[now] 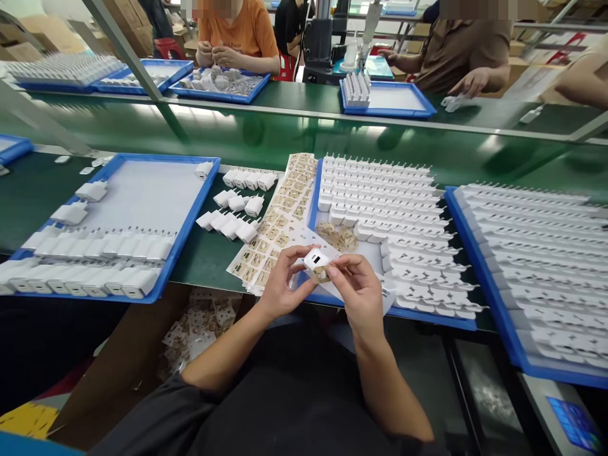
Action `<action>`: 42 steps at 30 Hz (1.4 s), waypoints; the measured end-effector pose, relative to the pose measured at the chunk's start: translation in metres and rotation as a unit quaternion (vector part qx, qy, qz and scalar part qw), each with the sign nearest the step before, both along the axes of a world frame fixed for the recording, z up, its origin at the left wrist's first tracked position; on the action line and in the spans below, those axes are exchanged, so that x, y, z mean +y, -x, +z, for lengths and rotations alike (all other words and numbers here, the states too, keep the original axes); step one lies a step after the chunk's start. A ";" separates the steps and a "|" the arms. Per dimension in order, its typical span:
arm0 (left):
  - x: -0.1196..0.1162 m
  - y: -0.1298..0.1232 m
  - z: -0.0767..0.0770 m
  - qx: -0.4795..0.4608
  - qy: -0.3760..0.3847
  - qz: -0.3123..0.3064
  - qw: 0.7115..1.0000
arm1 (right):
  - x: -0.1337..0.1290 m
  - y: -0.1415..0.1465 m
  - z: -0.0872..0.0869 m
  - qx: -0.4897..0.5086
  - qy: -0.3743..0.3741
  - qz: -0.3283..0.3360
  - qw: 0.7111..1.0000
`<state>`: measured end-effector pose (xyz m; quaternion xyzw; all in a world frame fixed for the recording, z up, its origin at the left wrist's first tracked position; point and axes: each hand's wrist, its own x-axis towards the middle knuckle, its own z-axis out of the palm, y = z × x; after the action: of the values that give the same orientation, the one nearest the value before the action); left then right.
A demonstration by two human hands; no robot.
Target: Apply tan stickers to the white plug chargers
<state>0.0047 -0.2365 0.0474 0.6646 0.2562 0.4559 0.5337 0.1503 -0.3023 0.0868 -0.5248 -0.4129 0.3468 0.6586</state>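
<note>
Between my two hands is a white USB power adapter (315,258), its port end turned up. My left hand (285,285) grips it from the left, with fingers behind and thumb below. At its right corner my right hand (358,291) pinches with thumb and index finger. A tan patterned label film (322,273) lies against the near side of the adapter, by my right thumb. Just beyond my hands, loose tan film pieces (338,237) lie in a blue tray (313,206) with rows of white adapters (380,196). Label sheets (285,202) spread to the left.
Several adapters (232,225) stand on the green bench (199,259) left of the sheets. A blue-rimmed tray (185,234) holds adapters at left; another tray (494,304) is at right. Below is a box of used sheets (204,323). Co-workers (237,31) sit across the bench.
</note>
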 end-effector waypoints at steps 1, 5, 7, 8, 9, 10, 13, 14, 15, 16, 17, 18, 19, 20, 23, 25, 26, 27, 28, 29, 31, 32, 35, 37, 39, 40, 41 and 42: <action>-0.001 0.001 0.001 0.009 -0.010 -0.007 1.000 | -0.001 -0.001 0.000 0.000 0.003 -0.008 1.000; -0.001 0.004 0.006 0.066 -0.079 0.051 0.993 | -0.004 -0.001 -0.001 -0.005 0.000 -0.040 0.999; -0.002 0.003 0.006 0.065 -0.109 0.082 0.989 | -0.005 0.002 0.000 -0.007 -0.005 -0.056 0.998; -0.002 0.003 0.006 0.061 -0.121 0.093 0.986 | -0.005 0.004 0.000 -0.006 -0.005 -0.058 0.998; -0.002 0.002 0.006 0.059 -0.132 0.100 0.984 | -0.005 0.005 0.000 -0.006 -0.005 -0.058 0.998; -0.003 0.002 0.006 0.061 -0.141 0.104 0.983 | -0.004 0.007 0.001 -0.005 -0.004 -0.055 0.998; -0.003 0.002 0.008 0.074 -0.162 0.109 0.978 | -0.004 0.011 0.001 -0.010 0.000 -0.050 0.999; -0.003 0.002 0.009 0.076 -0.167 0.109 0.977 | -0.003 0.012 0.001 -0.013 0.001 -0.051 0.999; -0.003 0.003 0.010 0.076 -0.171 0.109 0.976 | -0.003 0.012 0.001 -0.015 0.002 -0.052 0.999; -0.002 0.003 0.012 0.075 -0.174 0.109 0.976 | -0.003 0.012 0.001 -0.016 0.002 -0.053 0.998; -0.002 0.003 0.013 0.074 -0.177 0.109 0.975 | -0.003 0.012 0.001 -0.017 0.001 -0.052 0.998; -0.002 0.003 0.014 0.073 -0.179 0.109 0.975 | -0.003 0.012 0.000 -0.018 0.000 -0.051 0.999; -0.002 0.003 0.015 0.072 -0.180 0.109 0.975 | -0.003 0.012 0.000 -0.019 -0.002 -0.049 0.999; -0.002 0.003 0.015 0.073 -0.182 0.110 0.975 | -0.003 0.012 0.000 -0.022 -0.003 -0.048 0.999; -0.002 0.003 0.017 0.080 -0.189 0.116 0.972 | -0.003 0.012 0.001 -0.039 -0.005 -0.050 0.998; -0.003 0.003 0.019 0.086 -0.197 0.121 0.969 | -0.003 0.013 0.001 -0.051 -0.006 -0.055 0.997; -0.003 0.003 0.019 0.089 -0.202 0.125 0.967 | -0.003 0.013 0.001 -0.057 -0.008 -0.059 0.997; -0.003 0.003 0.020 0.090 -0.207 0.129 0.966 | -0.003 0.014 0.001 -0.063 -0.008 -0.063 0.996; -0.003 0.003 0.020 0.092 -0.211 0.133 0.964 | -0.003 0.014 0.001 -0.070 -0.010 -0.067 0.995; -0.004 0.002 0.021 0.093 -0.216 0.137 0.962 | -0.004 0.015 0.001 -0.078 -0.011 -0.072 0.994; -0.004 0.002 0.021 0.096 -0.224 0.144 0.959 | -0.004 0.017 0.000 -0.098 -0.012 -0.082 0.992; -0.004 0.002 0.021 0.099 -0.227 0.146 0.958 | -0.004 0.018 -0.001 -0.107 -0.012 -0.088 0.990; -0.005 0.002 0.021 0.111 -0.240 0.151 0.953 | -0.003 0.021 -0.003 -0.129 -0.009 -0.103 0.986; -0.005 0.003 0.022 0.116 -0.248 0.153 0.950 | -0.003 0.021 -0.004 -0.143 -0.010 -0.108 0.984; -0.005 0.004 0.022 0.117 -0.253 0.151 0.948 | -0.003 0.022 -0.005 -0.161 -0.010 -0.114 0.980; -0.005 0.004 0.023 0.116 -0.255 0.151 0.948 | -0.004 0.022 -0.005 -0.171 -0.011 -0.117 0.978; -0.006 0.004 0.023 0.116 -0.257 0.151 0.948 | -0.004 0.023 -0.005 -0.183 -0.012 -0.119 0.976; -0.006 0.004 0.023 0.116 -0.259 0.152 0.947 | -0.004 0.023 -0.004 -0.197 -0.016 -0.122 0.973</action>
<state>0.0004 -0.2421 0.0703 0.7813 0.2872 0.5020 0.2346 0.1275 -0.3063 0.0827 -0.6187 -0.4730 0.1464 0.6100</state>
